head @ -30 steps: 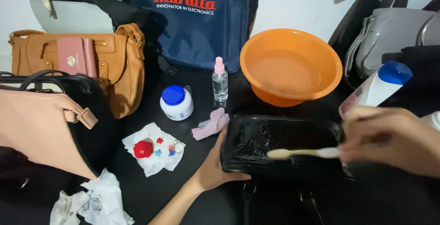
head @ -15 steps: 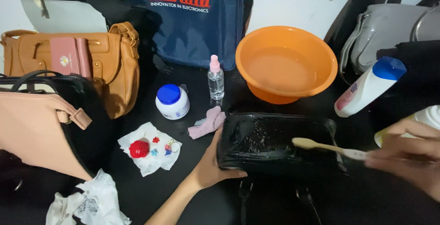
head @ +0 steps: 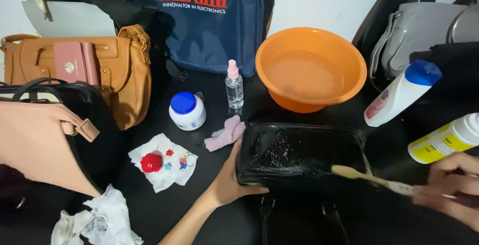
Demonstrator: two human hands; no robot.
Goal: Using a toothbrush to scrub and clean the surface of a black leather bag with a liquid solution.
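Compared with one second ago, our toothbrush [head: 371,177] has moved to the right: then its head lay over the middle of the black bag [head: 304,152], now the head sits on the bag's right part, near the 4 o'clock corner. Our right hand [head: 451,192] has gone the same way and is now half out of the picture at the right edge. The bag and our left hand [head: 232,182] are in the same place as before.

The toothbrush lies almost flat, and its long axis runs from 10 o'clock to 4 o'clock. The head points to 10 o'clock, toward the bag's wet, foamy face, and the handle goes back into our right hand. The fingers of this hand are closed on the handle end.

The bag lies at the middle of the dark table [head: 199,210], with its long side from 9 to 3 o'clock. Our left hand presses flat on its left end, the thumb along the lower edge, the fingers clamped on the side.

At 12 o'clock from the bag stands an orange basin [head: 310,68]. At 10 o'clock lie a pink cloth [head: 224,134], a small spray bottle [head: 233,85] and a white jar [head: 187,110] with blue lid. At 2 o'clock leans a white bottle [head: 399,95] with blue cap.
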